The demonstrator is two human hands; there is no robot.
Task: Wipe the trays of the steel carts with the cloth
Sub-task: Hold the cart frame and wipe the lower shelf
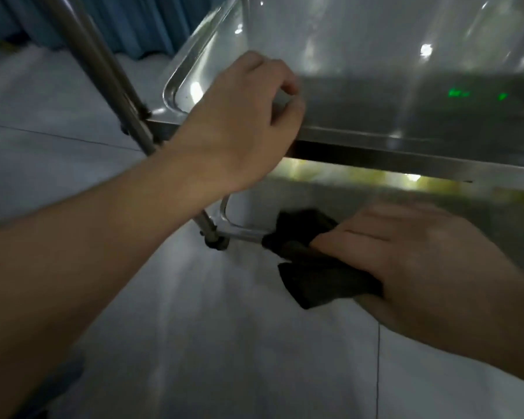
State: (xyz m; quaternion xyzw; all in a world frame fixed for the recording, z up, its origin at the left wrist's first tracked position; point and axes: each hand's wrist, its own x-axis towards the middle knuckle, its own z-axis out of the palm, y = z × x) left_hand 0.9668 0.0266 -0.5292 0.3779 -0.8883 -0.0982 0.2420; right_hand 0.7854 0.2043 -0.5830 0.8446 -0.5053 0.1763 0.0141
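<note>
Floor (pixel 224 343) of pale tile fills the nearest part of the view, and above it the two bare arms reach forward to the cart.

The right hand (pixel 421 267) is the lower and nearer one. It lies on the dark cloth (pixel 312 267), fingers long and almost straight, pointing left, so it presses the cloth and does not seem to clench it; the thumb is hidden, so I cannot tell whether it pinches from below. The cloth sits at the front left corner of the lower tray (pixel 233 219), partly over the rim and hanging a little toward the floor. From this hand the tray runs away to the right and back, under the top tray, and most of its surface is hidden there. I judge that the coming stroke must go that way, along the long side of the tray, and the right hand is the one placed for it.

Further up, the left hand (pixel 242 122) grips the front edge of the top tray (pixel 375 55), fingers curled over the rim, probably to steady the cart. A steel post (pixel 103 71) rises at the left, and a blue curtain (pixel 139 22) hangs behind.
</note>
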